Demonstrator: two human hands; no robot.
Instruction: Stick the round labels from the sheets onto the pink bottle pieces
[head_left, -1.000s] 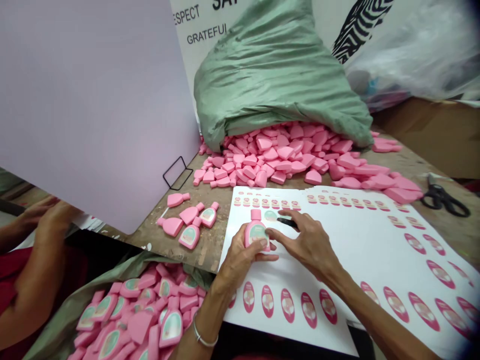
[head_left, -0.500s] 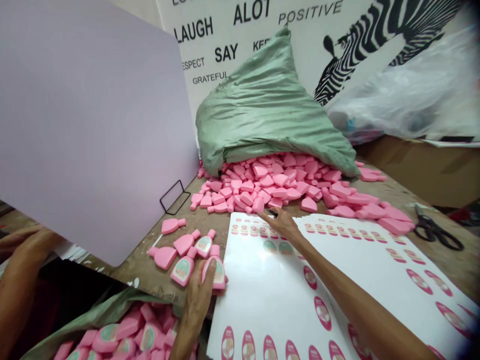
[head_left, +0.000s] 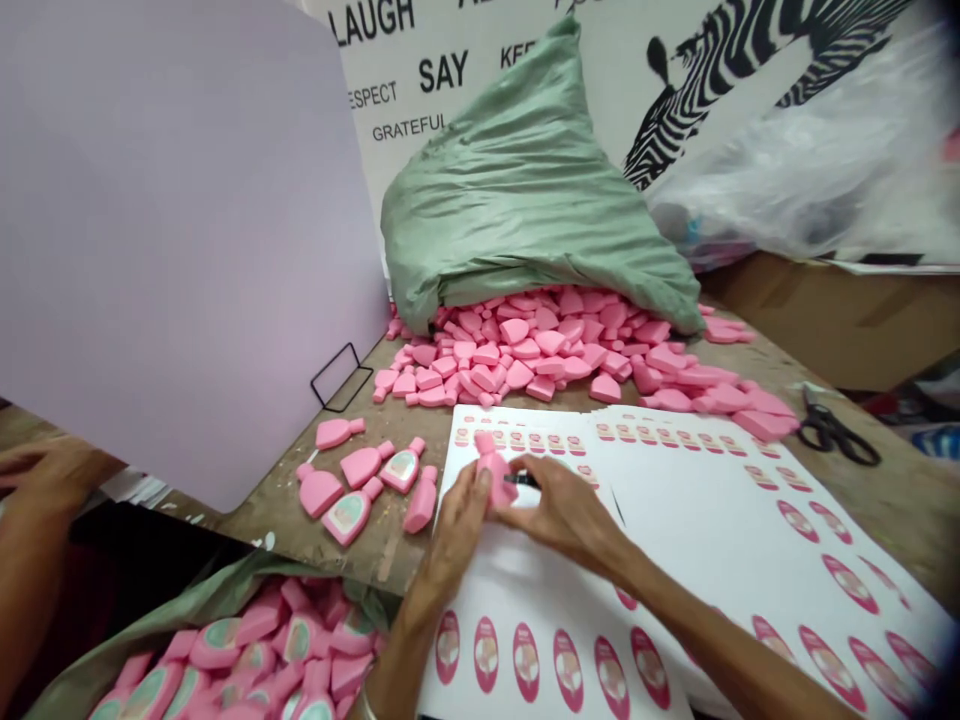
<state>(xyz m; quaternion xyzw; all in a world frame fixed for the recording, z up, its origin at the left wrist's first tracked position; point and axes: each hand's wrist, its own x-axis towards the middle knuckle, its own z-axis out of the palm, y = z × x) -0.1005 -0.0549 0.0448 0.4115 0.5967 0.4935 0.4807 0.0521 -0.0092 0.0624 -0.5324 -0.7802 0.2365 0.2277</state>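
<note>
Over the label sheets, my left hand (head_left: pixel 461 515) is closed on a small pink bottle (head_left: pixel 493 475), its neck pointing up and away. From the other side my right hand (head_left: pixel 570 505) meets the bottle, with a small black tool (head_left: pixel 523 480) pinched in its fingers. What kind of tool it is does not show. Under both hands lies a white label sheet (head_left: pixel 517 560) with oval and small printed stickers. To the left, several pink bottles (head_left: pixel 321 492) rest on the table, two with pale green labels facing up; another bottle (head_left: pixel 421 500) is on its edge.
A green sack (head_left: pixel 517 210) spills a heap of pink bottles (head_left: pixel 525 350) at the back. Scissors (head_left: pixel 836 430) lie at the right. A bag of labelled bottles (head_left: pixel 225 650) stands below the front edge. Behind a pale panel (head_left: pixel 187 250), another person's arm (head_left: pixel 37 510) shows.
My left hand has let go of a labelled bottle on the table and moved right. My right hand has drawn back from the heap, and a pink bottle is now between both hands.
</note>
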